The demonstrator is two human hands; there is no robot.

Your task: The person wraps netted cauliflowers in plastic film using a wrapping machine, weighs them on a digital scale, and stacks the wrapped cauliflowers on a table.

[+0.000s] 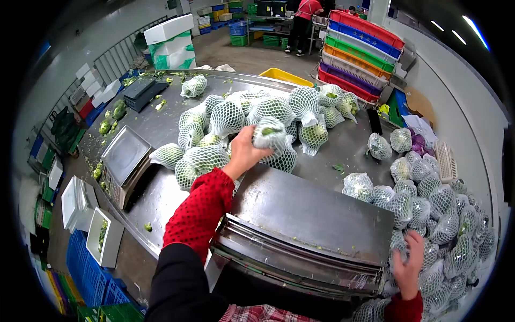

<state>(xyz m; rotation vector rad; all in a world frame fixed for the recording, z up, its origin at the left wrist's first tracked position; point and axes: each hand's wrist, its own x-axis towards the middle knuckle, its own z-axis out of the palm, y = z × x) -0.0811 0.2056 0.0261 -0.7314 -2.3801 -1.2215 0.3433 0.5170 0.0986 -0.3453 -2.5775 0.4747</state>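
My left hand (248, 153), in a red dotted sleeve, is closed around a round green vegetable in a white foam net (270, 133). It holds this over a pile of similar netted vegetables (227, 119) on the metal table. The exact kind of vegetable is hard to make out under the netting. At the lower right, my right hand (409, 264) has its fingers apart and holds nothing. It is at the edge of a large heap of netted vegetables (446, 228). Between my hands lies a flat metal plate of a wrapping machine (314, 209).
A scale (126, 153) and a dark tray (144, 94) are on the table's left side. Stacked coloured crates (359, 56) and a yellow bin (286, 76) stand beyond it. Foam boxes (110, 236) are at lower left. Another person (306, 24) stands in the background.
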